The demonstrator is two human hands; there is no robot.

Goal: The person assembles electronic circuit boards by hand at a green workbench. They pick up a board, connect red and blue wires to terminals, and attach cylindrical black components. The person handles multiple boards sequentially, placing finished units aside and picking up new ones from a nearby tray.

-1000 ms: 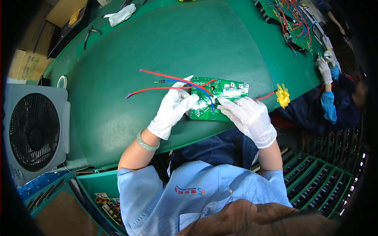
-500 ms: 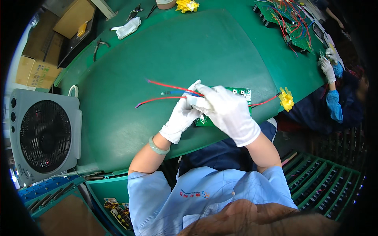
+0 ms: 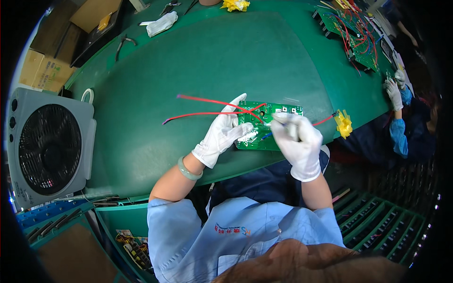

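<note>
A green circuit board (image 3: 252,145) lies level above the green mat in front of me. My left hand (image 3: 219,134), in a white glove, grips its left end, thumb on top. Two red wires (image 3: 207,101) run from the board out over that hand to the left. My right hand (image 3: 301,144), also gloved, is closed above the board's right half. A short blue wire (image 3: 266,136) leads from the board into its curled fingers, which partly hide it. Past the right end, another red wire (image 3: 323,120) reaches a yellow tape bundle (image 3: 343,125).
A grey box fan (image 3: 52,146) stands at the left. Pliers (image 3: 123,46), a white glove (image 3: 162,24) and another yellow tape bundle (image 3: 235,4) lie far off. Wired boards (image 3: 351,42) are piled far right, near a co-worker's gloved hands (image 3: 394,89).
My right hand has moved right, off the wires at my left fingers. The blue wire no longer points left but goes under my right hand. More of the board shows.
</note>
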